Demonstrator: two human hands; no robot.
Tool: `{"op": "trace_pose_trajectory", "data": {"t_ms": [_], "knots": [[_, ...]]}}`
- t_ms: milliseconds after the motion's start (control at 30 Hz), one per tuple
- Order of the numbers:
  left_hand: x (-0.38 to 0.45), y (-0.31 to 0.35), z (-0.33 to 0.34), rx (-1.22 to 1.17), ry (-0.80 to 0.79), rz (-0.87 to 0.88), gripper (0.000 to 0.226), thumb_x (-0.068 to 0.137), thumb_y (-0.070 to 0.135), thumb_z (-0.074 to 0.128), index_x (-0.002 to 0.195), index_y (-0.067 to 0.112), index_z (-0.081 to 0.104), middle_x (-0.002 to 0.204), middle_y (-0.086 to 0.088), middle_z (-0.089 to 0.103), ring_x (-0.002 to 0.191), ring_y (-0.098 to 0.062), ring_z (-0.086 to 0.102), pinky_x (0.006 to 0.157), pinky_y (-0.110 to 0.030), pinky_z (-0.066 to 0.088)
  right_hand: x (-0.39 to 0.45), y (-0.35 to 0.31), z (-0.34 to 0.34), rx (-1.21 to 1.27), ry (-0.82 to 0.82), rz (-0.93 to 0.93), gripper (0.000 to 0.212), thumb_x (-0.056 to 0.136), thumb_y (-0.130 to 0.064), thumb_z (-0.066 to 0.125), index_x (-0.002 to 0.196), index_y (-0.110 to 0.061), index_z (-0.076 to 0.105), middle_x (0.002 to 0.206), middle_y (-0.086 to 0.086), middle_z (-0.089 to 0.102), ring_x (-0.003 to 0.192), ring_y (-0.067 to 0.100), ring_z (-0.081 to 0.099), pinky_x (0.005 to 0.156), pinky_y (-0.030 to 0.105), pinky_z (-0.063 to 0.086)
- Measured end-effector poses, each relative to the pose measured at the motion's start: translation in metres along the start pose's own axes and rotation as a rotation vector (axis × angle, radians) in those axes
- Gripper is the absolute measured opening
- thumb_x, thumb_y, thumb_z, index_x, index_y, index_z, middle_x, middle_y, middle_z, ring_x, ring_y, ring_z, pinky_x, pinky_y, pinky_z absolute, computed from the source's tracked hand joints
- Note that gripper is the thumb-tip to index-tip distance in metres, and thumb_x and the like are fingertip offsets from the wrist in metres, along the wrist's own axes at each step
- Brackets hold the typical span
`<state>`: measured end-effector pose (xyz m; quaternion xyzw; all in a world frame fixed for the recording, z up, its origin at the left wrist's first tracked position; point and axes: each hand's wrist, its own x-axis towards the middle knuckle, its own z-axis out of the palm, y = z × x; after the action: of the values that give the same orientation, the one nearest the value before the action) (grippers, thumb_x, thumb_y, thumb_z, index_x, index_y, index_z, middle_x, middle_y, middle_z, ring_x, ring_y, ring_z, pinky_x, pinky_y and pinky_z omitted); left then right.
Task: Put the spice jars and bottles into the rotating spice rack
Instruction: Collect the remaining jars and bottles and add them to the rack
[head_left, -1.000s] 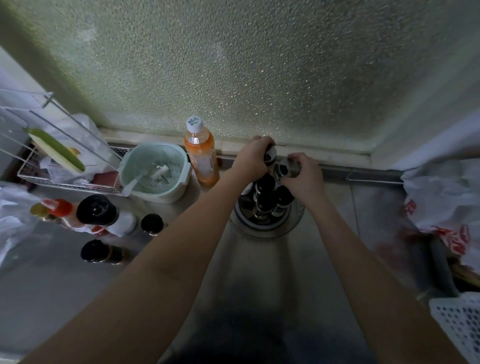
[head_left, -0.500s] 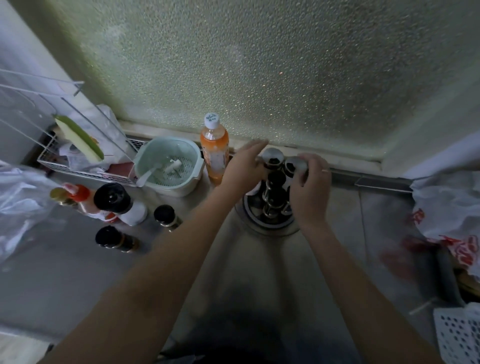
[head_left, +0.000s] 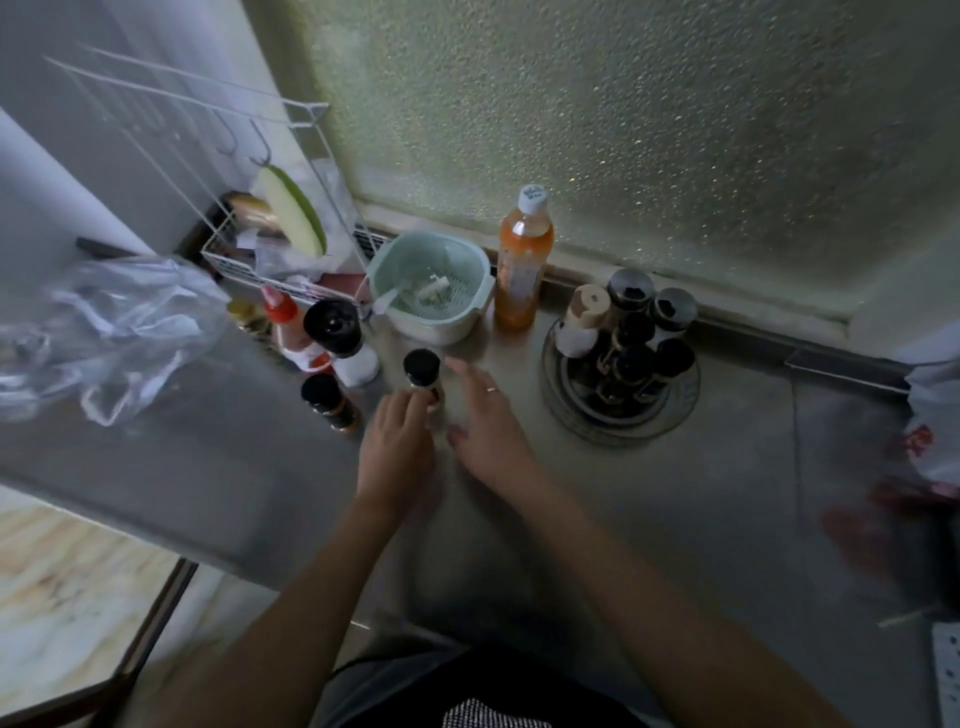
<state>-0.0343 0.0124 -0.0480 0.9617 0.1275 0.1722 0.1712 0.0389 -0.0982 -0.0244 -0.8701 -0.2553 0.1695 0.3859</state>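
Observation:
The round spice rack (head_left: 670, 410) stands at the right of the counter with several black-capped jars in it and one tan-capped white bottle (head_left: 583, 323). A small black-capped spice jar (head_left: 423, 375) stands left of it. My left hand (head_left: 397, 447) lies just in front of that jar, fingertips touching its base. My right hand (head_left: 488, 426) is spread open to the jar's right, holding nothing. Further left stand another small black-capped jar (head_left: 328, 401), a larger white bottle with a black cap (head_left: 340, 335) and a red-capped bottle (head_left: 284, 325).
An orange drink bottle (head_left: 522, 260) and a pale green strainer bowl (head_left: 431, 288) stand at the back by the frosted window. A white wire rack (head_left: 249, 208) and a clear plastic bag (head_left: 104, 327) sit at the left. The counter's edge drops off at lower left.
Both hands have left the spice rack and moved left to the small black-capped jar. The view has swung left as well.

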Motion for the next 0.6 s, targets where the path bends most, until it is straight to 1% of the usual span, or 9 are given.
{"op": "trace_pose_trajectory", "data": {"t_ms": [67, 133, 167, 200, 233, 300, 400, 500, 600], "knots": [[-0.005, -0.015, -0.007, 0.236, 0.065, -0.162, 0.040, 0.068, 0.014, 0.044, 0.106, 0.008, 0.053, 0.096, -0.019, 0.060, 0.091, -0.036, 0.055, 0.081, -0.044, 0.048, 0.019, -0.012, 0.009, -0.094, -0.042, -0.075, 0.076, 0.077, -0.013, 0.067, 0.141, -0.029, 0.028, 0.149, 0.007, 0.033, 0.125, 0.035, 0.044, 0.101, 0.048, 0.043], [-0.005, -0.032, -0.013, 0.349, 0.006, -0.411, 0.057, 0.071, 0.019, 0.050, 0.128, 0.013, 0.045, 0.122, -0.022, 0.053, 0.115, -0.040, 0.045, 0.101, -0.063, 0.032, 0.034, -0.021, 0.018, -0.282, -0.102, -0.067, 0.072, 0.079, -0.021, 0.067, 0.139, -0.034, 0.029, 0.149, 0.005, 0.030, 0.119, 0.038, 0.045, 0.092, 0.053, 0.048], [-0.003, -0.042, -0.016, 0.323, -0.043, -0.507, 0.064, 0.073, 0.022, 0.052, 0.136, 0.018, 0.039, 0.133, -0.022, 0.046, 0.125, -0.043, 0.038, 0.104, -0.068, 0.022, 0.039, -0.024, 0.022, -0.355, -0.115, -0.039, 0.066, 0.081, -0.022, 0.065, 0.137, -0.034, 0.031, 0.148, 0.007, 0.029, 0.117, 0.038, 0.045, 0.090, 0.053, 0.048], [0.000, -0.051, -0.020, 0.255, -0.093, -0.569, 0.068, 0.075, 0.025, 0.056, 0.140, 0.023, 0.034, 0.140, -0.021, 0.040, 0.129, -0.045, 0.034, 0.105, -0.070, 0.019, 0.041, -0.025, 0.026, -0.371, -0.105, -0.020, 0.059, 0.083, -0.020, 0.061, 0.135, -0.032, 0.034, 0.145, 0.011, 0.031, 0.114, 0.039, 0.045, 0.088, 0.053, 0.048], [0.004, -0.060, -0.024, 0.156, -0.130, -0.591, 0.070, 0.078, 0.025, 0.059, 0.142, 0.025, 0.030, 0.141, -0.020, 0.039, 0.129, -0.046, 0.035, 0.104, -0.068, 0.023, 0.042, -0.026, 0.029, -0.330, -0.070, -0.017, 0.052, 0.085, -0.016, 0.057, 0.132, -0.029, 0.038, 0.139, 0.015, 0.036, 0.109, 0.040, 0.047, 0.087, 0.053, 0.048], [0.016, -0.073, -0.029, -0.091, -0.176, -0.559, 0.068, 0.082, 0.020, 0.061, 0.142, 0.023, 0.030, 0.133, -0.021, 0.045, 0.117, -0.046, 0.047, 0.094, -0.057, 0.041, 0.037, -0.024, 0.029, -0.199, 0.050, -0.028, 0.039, 0.087, -0.010, 0.051, 0.123, -0.023, 0.047, 0.125, 0.019, 0.044, 0.099, 0.040, 0.052, 0.083, 0.052, 0.050], [0.026, -0.067, -0.036, -0.199, -0.195, -0.444, 0.053, 0.082, 0.014, 0.063, 0.129, 0.013, 0.040, 0.120, -0.023, 0.053, 0.103, -0.046, 0.055, 0.076, -0.047, 0.047, 0.026, -0.015, 0.014, -0.185, 0.345, 0.007, 0.028, 0.087, -0.015, 0.052, 0.114, -0.020, 0.053, 0.115, 0.013, 0.054, 0.092, 0.032, 0.058, 0.077, 0.048, 0.052], [0.028, -0.039, -0.034, -0.197, -0.187, -0.289, 0.042, 0.083, 0.023, 0.065, 0.119, 0.011, 0.047, 0.114, -0.017, 0.056, 0.101, -0.040, 0.056, 0.070, -0.045, 0.049, 0.013, -0.003, -0.015, -0.209, 0.676, 0.072, 0.027, 0.088, -0.020, 0.050, 0.114, -0.018, 0.057, 0.117, 0.016, 0.055, 0.102, 0.033, 0.054, 0.085, 0.045, 0.049], [0.036, 0.000, -0.027, -0.246, -0.197, -0.090, 0.044, 0.082, 0.032, 0.066, 0.119, 0.015, 0.050, 0.114, -0.010, 0.057, 0.101, -0.030, 0.058, 0.071, -0.039, 0.051, 0.005, 0.014, -0.042, -0.218, 0.855, 0.217, 0.031, 0.090, -0.016, 0.051, 0.120, -0.014, 0.057, 0.129, 0.019, 0.049, 0.115, 0.037, 0.045, 0.095, 0.038, 0.040]]}}
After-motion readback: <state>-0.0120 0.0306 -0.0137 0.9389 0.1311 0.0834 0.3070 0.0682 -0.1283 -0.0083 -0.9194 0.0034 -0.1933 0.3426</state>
